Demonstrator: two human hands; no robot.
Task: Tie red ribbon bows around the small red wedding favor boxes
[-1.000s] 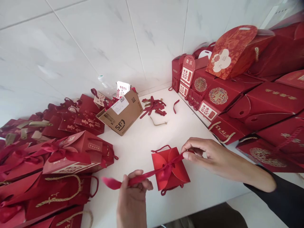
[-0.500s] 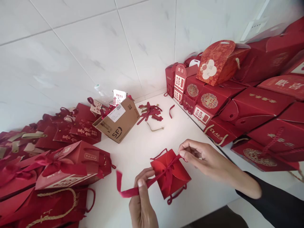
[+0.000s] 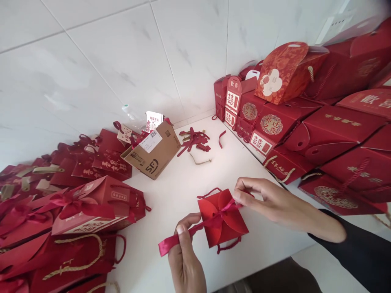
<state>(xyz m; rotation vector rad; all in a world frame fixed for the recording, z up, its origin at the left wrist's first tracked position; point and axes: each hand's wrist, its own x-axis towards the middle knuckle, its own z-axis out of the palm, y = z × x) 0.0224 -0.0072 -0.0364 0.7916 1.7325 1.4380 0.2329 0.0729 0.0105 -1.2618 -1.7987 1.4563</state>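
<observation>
A small red gift box [image 3: 210,234] with overlapping rounded flaps and cord handles stands on the white table [image 3: 149,268]. Across its top runs a dark pink satin ribbon [image 3: 217,221], crossed or knotted at the centre. My left hand [image 3: 187,252], left of the box, pinches one length of the ribbon between thumb and fingers; its loose end hangs out to the left. At the box's right back corner my right hand [image 3: 256,199] pinches the other length. Both lengths look stretched out from the middle. The exact form of the knot is hard to make out.
Several red gift boxes, some with ribbon bows [image 3: 71,205], crowd the left side. More red boxes [image 3: 336,126] are stacked along the right. At the back stand an open cardboard box [image 3: 154,156] and a heap of red cords [image 3: 195,140] by the tiled wall [image 3: 195,57].
Both hands have drawn slightly to the right, and the ribbon's left tail has shortened beyond my left hand. The gift box sits slightly further right and turned in view.
</observation>
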